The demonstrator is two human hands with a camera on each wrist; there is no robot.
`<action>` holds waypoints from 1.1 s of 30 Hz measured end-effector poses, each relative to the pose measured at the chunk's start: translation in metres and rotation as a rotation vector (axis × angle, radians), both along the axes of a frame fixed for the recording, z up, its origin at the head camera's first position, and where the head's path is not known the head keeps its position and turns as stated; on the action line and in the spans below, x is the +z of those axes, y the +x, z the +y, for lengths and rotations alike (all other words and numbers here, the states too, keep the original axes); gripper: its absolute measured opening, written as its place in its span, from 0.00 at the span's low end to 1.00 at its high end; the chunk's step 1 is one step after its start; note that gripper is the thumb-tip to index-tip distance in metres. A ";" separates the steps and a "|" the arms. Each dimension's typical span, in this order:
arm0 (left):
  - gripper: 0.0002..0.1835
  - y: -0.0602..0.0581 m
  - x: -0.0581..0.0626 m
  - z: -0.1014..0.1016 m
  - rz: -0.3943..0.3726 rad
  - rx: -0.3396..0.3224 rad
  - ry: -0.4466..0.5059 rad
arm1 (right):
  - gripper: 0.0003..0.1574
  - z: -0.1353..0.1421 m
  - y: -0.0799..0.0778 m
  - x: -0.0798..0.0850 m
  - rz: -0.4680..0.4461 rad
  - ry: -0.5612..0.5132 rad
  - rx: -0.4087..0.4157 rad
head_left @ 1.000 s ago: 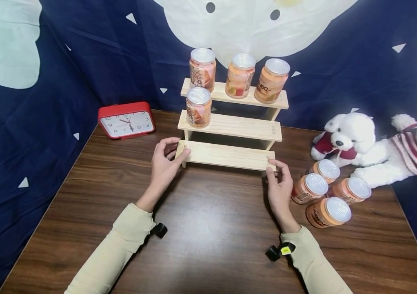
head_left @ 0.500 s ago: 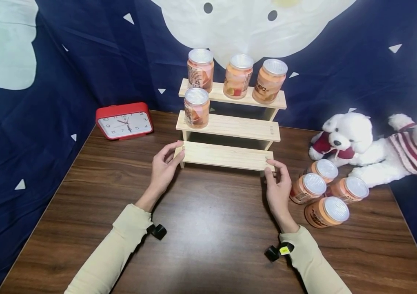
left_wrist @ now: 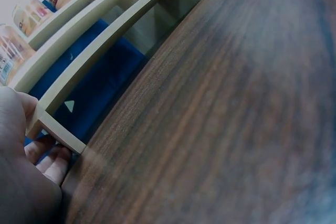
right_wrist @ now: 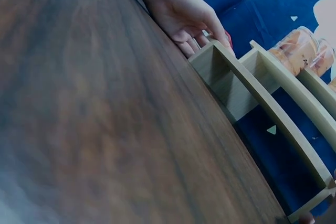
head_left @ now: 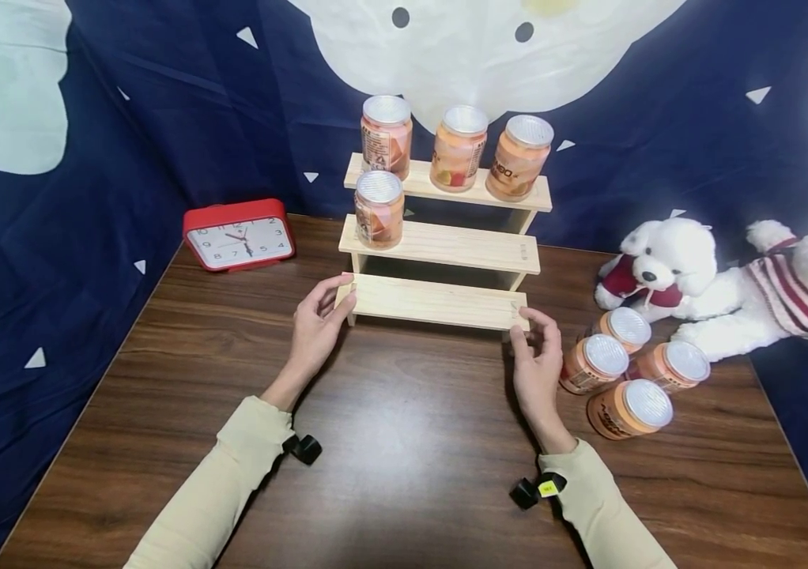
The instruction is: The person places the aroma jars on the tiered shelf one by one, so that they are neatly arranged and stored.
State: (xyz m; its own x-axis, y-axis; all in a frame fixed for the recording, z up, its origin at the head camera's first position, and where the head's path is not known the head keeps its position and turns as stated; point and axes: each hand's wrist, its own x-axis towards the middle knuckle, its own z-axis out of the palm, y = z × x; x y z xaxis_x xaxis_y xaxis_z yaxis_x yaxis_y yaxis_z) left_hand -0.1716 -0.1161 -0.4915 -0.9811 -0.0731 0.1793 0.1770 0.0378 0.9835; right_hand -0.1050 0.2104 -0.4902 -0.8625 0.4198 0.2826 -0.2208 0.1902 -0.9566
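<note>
A three-step wooden display rack [head_left: 439, 302] stands on the table in the head view. My left hand [head_left: 315, 324] grips the left end of its lowest step, thumb at the front corner and fingers around the side. At the right end, my right hand [head_left: 538, 359] holds the same step between thumb and fingers. In the left wrist view, fingers [left_wrist: 55, 163] curl beside the rack's end leg. One jar [head_left: 379, 209] with a silver lid sits at the left of the middle step. Along the top step stand three more jars, the middle jar [head_left: 458, 150] among them.
Several similar jars, including a front jar [head_left: 629, 409], are grouped on the table right of my right hand. White plush dogs, one a dog in a red vest [head_left: 656, 269], lie behind them. A red clock [head_left: 239, 235] stands left of the rack. A dark blue curtain [head_left: 155, 103] hangs behind.
My left thumb has drawn back slightly toward the step's left edge. My right hand keeps its place at the right end. The whole head view has shifted a little to the left.
</note>
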 end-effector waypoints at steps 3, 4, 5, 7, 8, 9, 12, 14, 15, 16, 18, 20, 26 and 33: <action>0.20 0.000 -0.001 -0.002 0.002 0.002 0.003 | 0.24 -0.003 0.003 0.002 -0.028 0.023 -0.019; 0.20 0.000 -0.001 -0.002 0.003 0.001 0.006 | 0.26 -0.003 0.003 0.003 -0.039 0.033 -0.025; 0.20 0.000 -0.001 -0.002 0.004 0.000 0.008 | 0.28 -0.004 0.004 0.004 -0.046 0.044 -0.031; 0.19 -0.001 0.000 -0.002 0.006 -0.005 0.009 | 0.31 -0.004 0.006 0.005 -0.052 0.077 -0.042; 0.19 -0.001 0.000 -0.002 0.006 -0.007 0.009 | 0.33 -0.003 0.007 0.006 -0.049 0.099 -0.047; 0.19 -0.001 0.001 -0.002 0.006 -0.009 0.009 | 0.34 -0.003 0.008 0.007 -0.041 0.121 -0.049; 0.19 -0.001 0.001 -0.001 0.001 -0.007 0.006 | 0.37 -0.001 0.010 0.010 0.000 0.191 -0.042; 0.19 -0.001 0.002 0.000 -0.004 -0.004 0.004 | 0.38 0.001 0.012 0.014 0.034 0.226 -0.029; 0.19 -0.001 0.001 0.001 -0.007 -0.005 0.003 | 0.38 0.001 0.012 0.016 0.050 0.236 -0.024; 0.19 -0.001 0.001 0.001 -0.009 -0.006 0.004 | 0.38 0.002 0.013 0.019 0.063 0.244 -0.024; 0.19 -0.001 0.000 0.002 -0.013 -0.008 0.002 | 0.37 0.002 0.015 0.025 0.085 0.248 -0.028; 0.19 -0.001 -0.001 0.002 -0.014 -0.013 0.003 | 0.37 0.002 0.018 0.031 0.103 0.241 -0.041; 0.19 0.000 -0.001 0.002 -0.013 -0.013 0.021 | 0.38 0.006 0.026 0.042 0.202 0.299 -0.073; 0.19 -0.001 -0.001 0.000 -0.008 -0.007 0.014 | 0.36 0.019 0.041 0.057 0.287 0.369 -0.101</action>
State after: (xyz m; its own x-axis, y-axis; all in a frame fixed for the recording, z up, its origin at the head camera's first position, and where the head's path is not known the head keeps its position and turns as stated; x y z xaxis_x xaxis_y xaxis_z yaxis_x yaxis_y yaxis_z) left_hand -0.1722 -0.1156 -0.4925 -0.9829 -0.0686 0.1706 0.1694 0.0229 0.9853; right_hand -0.0643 0.2290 -0.4336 -0.6882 0.3241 0.6491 -0.4292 0.5395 -0.7244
